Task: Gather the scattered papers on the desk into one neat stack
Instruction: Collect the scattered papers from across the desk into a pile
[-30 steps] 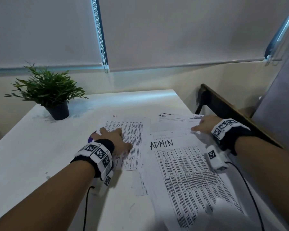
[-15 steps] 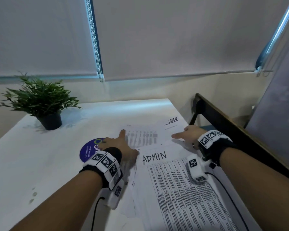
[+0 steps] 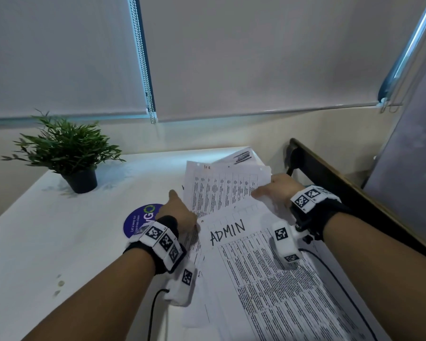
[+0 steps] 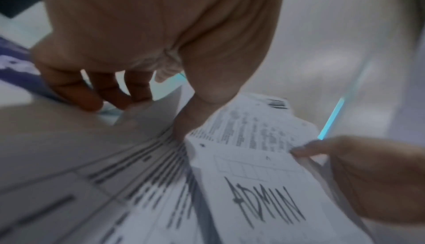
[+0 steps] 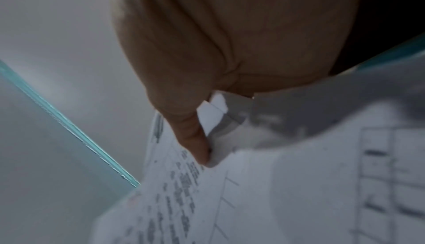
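Several printed sheets lie overlapped on the white desk [image 3: 59, 242]. The top one reads "ADMIN" [image 3: 228, 233] and runs toward me. Beyond it a table-printed sheet [image 3: 221, 190] is raised at its far end, with another sheet [image 3: 244, 156] behind it. My left hand [image 3: 180, 212] grips the left edge of the raised sheets, thumb [image 4: 184, 126] on top and fingers [image 4: 92, 93] curled beneath. My right hand [image 3: 276, 190] pinches their right edge, its thumb [image 5: 197, 148] on the paper, while the sheets hide the other fingers.
A potted green plant [image 3: 69, 156] stands at the far left of the desk. A round purple sticker [image 3: 140, 221] lies just left of my left hand. A dark wooden frame [image 3: 354, 193] runs along the desk's right edge. Blinds with a bead chain [image 3: 145, 70] hang behind.
Both hands came closer together, sliding the separate sheets into an overlapping pile. The far ends of the sheets now stand up off the desk between my hands instead of lying flat.
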`<state>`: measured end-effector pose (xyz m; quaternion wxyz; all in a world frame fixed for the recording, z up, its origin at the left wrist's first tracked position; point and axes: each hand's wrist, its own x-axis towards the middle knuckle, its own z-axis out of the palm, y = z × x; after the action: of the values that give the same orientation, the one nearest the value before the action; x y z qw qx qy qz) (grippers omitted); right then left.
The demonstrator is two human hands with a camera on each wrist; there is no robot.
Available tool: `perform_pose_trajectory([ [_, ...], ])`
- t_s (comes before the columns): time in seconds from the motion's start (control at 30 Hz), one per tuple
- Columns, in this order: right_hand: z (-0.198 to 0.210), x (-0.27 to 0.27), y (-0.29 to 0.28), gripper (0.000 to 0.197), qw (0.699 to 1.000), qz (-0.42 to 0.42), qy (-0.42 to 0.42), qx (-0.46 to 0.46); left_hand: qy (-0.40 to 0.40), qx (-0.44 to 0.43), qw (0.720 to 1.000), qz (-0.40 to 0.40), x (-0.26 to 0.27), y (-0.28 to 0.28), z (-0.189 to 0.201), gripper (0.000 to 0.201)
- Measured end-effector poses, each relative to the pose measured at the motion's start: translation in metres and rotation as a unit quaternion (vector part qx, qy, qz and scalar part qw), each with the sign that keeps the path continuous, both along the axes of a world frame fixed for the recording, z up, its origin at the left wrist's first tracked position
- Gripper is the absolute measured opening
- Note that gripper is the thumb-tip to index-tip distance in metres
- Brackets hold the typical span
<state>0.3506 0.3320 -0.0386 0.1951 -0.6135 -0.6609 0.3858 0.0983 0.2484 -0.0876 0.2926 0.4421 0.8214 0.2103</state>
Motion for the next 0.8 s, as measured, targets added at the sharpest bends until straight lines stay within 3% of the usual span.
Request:
perform_pose_trajectory([
  [0.07, 0.009, 0.002, -0.003, 0.012, 0.999, -0.001, 0.046, 0.022, -0.025, 0.030, 0.999, 0.002, -0.005, -0.004, 0.007, 0.037],
  [0.13, 0.020, 0.002, -0.004, 0.002, 0.996, -0.002, 0.075, 0.043, -0.045, 0.072, 0.996, -0.003, -0.009, -0.008, 0.015, 0.023],
  [0.3, 0.050, -0.001, -0.004, 0.007, 0.988, 0.006, 0.131, 0.082, -0.091, 0.275, 0.957, -0.008, -0.015, -0.016, 0.045, 0.033],
  [0.33, 0.056, -0.003, -0.007, 0.007, 0.982, 0.004, 0.171, 0.086, -0.105, 0.313, 0.944, -0.009, -0.016, -0.018, 0.054, 0.029],
  [0.43, 0.076, -0.011, -0.021, 0.034, 0.957, 0.002, 0.271, 0.103, -0.143, 0.396, 0.907, 0.006, -0.023, -0.020, 0.079, 0.003],
  [0.53, 0.092, -0.021, -0.031, 0.036, 0.929, -0.010, 0.336, 0.156, -0.138, 0.460, 0.876, 0.028, -0.024, -0.027, 0.107, 0.022],
  [0.67, 0.117, -0.027, -0.051, 0.030, 0.898, -0.009, 0.375, 0.232, -0.128, 0.537, 0.833, 0.022, -0.024, -0.043, 0.146, 0.014],
  [0.8, 0.140, -0.020, -0.065, 0.033, 0.871, -0.019, 0.410, 0.270, -0.132, 0.578, 0.804, -0.047, -0.015, -0.058, 0.179, 0.023],
])
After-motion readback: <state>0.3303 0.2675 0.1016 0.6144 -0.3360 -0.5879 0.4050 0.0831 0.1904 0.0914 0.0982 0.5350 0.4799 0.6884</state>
